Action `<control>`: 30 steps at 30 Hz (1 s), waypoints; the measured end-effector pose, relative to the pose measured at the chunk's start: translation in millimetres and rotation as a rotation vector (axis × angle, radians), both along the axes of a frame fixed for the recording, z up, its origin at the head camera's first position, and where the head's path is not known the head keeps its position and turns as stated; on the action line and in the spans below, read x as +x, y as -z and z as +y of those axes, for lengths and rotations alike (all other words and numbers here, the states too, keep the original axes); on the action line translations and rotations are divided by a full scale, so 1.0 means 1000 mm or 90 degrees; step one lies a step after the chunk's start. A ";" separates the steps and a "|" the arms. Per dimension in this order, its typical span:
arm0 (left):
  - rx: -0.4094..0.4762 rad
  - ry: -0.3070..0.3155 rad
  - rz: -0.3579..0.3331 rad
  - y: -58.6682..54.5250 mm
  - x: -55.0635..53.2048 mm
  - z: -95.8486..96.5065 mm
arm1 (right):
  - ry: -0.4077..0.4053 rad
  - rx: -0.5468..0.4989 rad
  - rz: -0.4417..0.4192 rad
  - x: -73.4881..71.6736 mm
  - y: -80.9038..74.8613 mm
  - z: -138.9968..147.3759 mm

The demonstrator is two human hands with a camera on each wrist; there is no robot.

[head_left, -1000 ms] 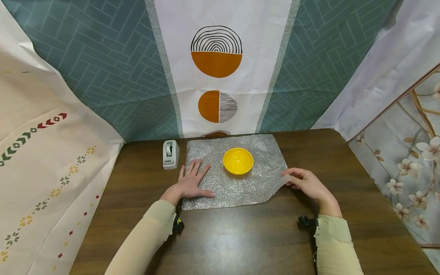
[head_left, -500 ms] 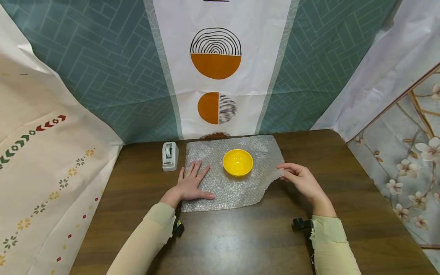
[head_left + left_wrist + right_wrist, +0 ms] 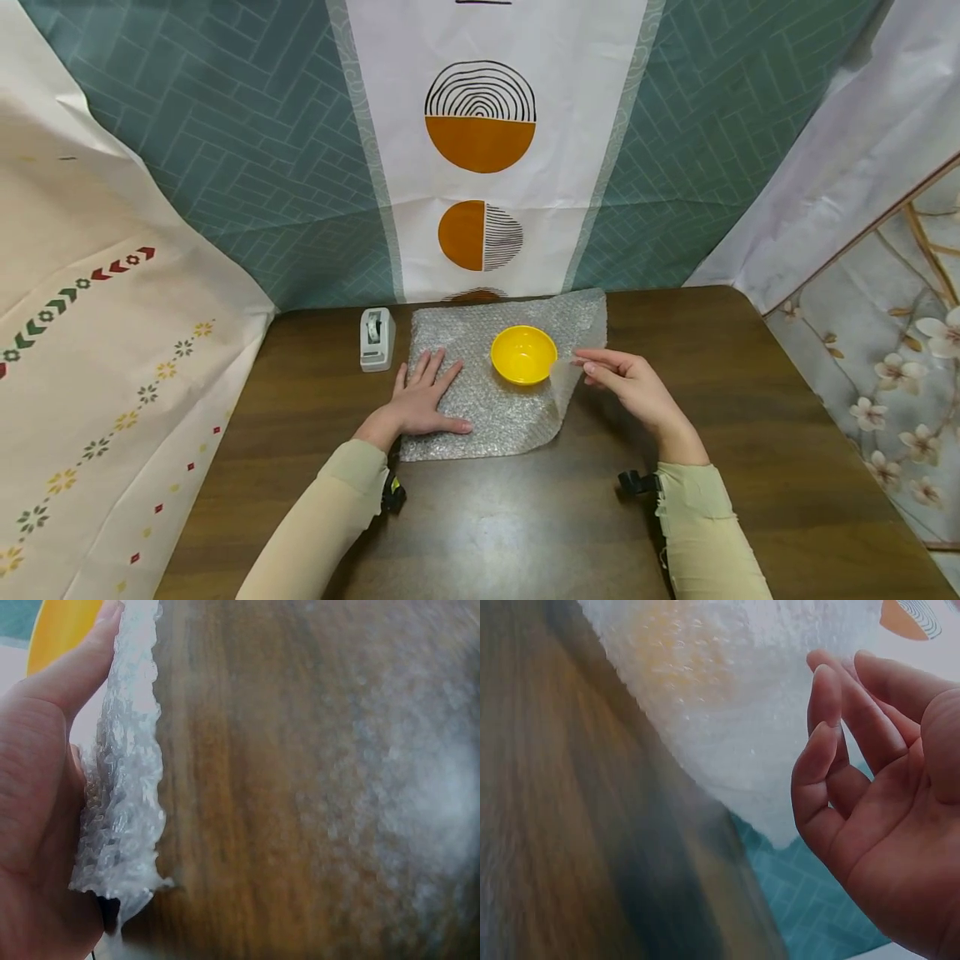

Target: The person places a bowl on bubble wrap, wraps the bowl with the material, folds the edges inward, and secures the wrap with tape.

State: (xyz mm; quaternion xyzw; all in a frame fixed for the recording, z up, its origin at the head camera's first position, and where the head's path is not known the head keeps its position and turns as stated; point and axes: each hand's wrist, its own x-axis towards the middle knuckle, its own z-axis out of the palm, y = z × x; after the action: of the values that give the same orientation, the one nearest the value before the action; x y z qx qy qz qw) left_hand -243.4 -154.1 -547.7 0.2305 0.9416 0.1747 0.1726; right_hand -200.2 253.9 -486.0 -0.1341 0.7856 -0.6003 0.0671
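A yellow bowl (image 3: 523,355) stands upright on a sheet of bubble wrap (image 3: 487,417) spread over the table. My left hand (image 3: 420,404) lies flat on the sheet's left part, fingers spread. In the left wrist view, the sheet's front edge (image 3: 131,787) runs beside that hand's thumb. With thumb and fingers, my right hand (image 3: 630,387) pinches the sheet's right edge, lifted and folded in close to the bowl's right side. Through the raised bubble wrap (image 3: 742,750) in the right wrist view, the bowl shows as a blurred yellow patch.
A white tape dispenser (image 3: 377,339) stands on the brown wooden table (image 3: 480,533), left of the bubble wrap. Patterned cloth hangs behind the table and along both sides. A black wrist camera (image 3: 637,483) sits by the right wrist.
My right hand has carried the pinched edge of the bubble wrap leftward, from the table's right side up near the bowl. The left hand and bowl have stayed in place.
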 end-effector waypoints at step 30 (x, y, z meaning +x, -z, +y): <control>-0.006 -0.008 0.000 -0.001 0.001 0.002 | -0.023 0.005 0.009 -0.026 -0.012 -0.047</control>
State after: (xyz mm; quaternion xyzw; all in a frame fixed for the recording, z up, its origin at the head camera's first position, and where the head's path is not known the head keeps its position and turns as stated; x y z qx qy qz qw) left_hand -242.7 -151.8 -547.0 0.2241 0.9437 0.1714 0.1724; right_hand -226.1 206.5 -474.0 -0.1521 0.7860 -0.5948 0.0728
